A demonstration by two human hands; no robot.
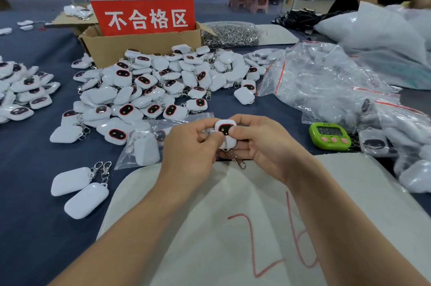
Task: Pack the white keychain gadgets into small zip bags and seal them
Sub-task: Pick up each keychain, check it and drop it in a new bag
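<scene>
pinching one gadget (225, 132) between left hand (191, 145) and right hand (263, 143)
head view: both hands gripped it with curled fingers above the surface (35, 169), its long axis pointing away from the person, clasp (239, 160) dangling toward them. one filled zip bag (140, 145) lay just left of the left hand, the nearer one. two loose gadgets (79, 190) lay face down further left; the pile (151, 89) beyond was past counting.
</scene>
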